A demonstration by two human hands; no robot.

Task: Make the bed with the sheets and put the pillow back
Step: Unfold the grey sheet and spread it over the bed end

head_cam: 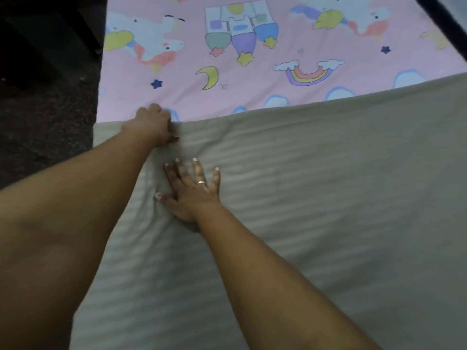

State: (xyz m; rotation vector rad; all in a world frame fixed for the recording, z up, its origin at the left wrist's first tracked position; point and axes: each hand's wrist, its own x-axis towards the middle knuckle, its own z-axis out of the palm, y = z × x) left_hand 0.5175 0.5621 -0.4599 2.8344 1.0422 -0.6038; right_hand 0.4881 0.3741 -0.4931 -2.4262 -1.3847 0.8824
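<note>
A grey-green striped top sheet point(316, 198) covers the near part of the bed, its far edge running across the frame. Beyond that edge lies a pink fitted sheet point(252, 97) printed with unicorns, rockets, a moon and a rainbow. My left hand point(154, 125) grips the grey sheet's far edge near its left corner, fingers curled into the cloth. My right hand point(194, 190) lies flat on the grey sheet just behind it, fingers spread, a ring on one finger. Small wrinkles gather between the two hands. No pillow is in view.
Dark carpet floor point(45, 137) runs along the bed's left side. Dark furniture point(50, 26) stands at the top left. A dark edge point(444, 18) crosses the top right corner beside the pink sheet.
</note>
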